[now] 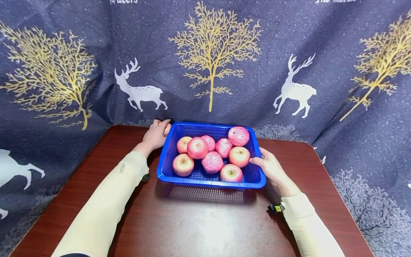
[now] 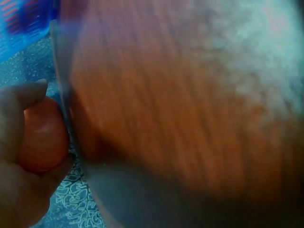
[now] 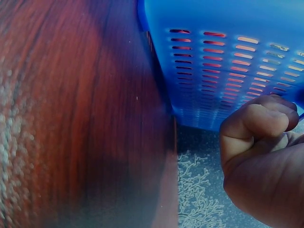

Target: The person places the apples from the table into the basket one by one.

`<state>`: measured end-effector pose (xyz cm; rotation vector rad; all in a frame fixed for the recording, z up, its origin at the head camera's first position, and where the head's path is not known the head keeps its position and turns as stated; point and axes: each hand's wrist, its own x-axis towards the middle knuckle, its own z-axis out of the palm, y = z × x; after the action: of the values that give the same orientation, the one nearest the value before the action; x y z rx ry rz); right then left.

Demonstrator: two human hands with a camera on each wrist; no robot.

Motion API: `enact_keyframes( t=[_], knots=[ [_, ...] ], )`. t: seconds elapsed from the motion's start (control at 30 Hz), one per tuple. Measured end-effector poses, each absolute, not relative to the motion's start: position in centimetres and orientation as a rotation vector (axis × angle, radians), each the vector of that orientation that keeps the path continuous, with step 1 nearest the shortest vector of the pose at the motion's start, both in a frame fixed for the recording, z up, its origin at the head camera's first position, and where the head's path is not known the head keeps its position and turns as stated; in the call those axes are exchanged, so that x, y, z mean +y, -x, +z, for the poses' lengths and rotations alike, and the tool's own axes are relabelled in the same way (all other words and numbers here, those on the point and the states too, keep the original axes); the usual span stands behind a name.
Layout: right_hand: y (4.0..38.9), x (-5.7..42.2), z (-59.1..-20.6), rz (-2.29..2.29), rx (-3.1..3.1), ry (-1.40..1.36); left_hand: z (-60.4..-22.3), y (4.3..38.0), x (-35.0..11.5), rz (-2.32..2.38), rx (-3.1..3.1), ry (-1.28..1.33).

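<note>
My left hand [image 1: 155, 135] holds a reddish apple [image 2: 45, 137] just outside the far left corner of a blue plastic basket [image 1: 212, 184]. In the head view only a sliver of that apple shows past the fingers. In the left wrist view, thumb and fingers wrap it from both sides. My right hand [image 1: 273, 167] grips the basket's right side, thumb over the rim and the other fingers curled against the slotted outer wall in the right wrist view. Inside the basket lie several red and yellowish apples [image 1: 212, 162], one [image 1: 238, 136] high against the back right corner.
A glossy brown wooden table [image 1: 192, 228] lies under the basket, with a bright glare spot near the front. Behind its far edge hangs a dark blue cloth [image 1: 192, 89] printed with white deer and golden trees.
</note>
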<state>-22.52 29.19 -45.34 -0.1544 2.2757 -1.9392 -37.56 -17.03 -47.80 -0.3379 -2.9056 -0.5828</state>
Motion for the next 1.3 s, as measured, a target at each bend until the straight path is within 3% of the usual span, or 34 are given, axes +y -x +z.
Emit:
enact_keyframes(
  t=[1.3],
  knots=[
    [22.4,29.2,-45.2,-1.907,2.32,0.165,-40.3,34.5,-18.8,-0.902,-2.572,0.246]
  ],
)
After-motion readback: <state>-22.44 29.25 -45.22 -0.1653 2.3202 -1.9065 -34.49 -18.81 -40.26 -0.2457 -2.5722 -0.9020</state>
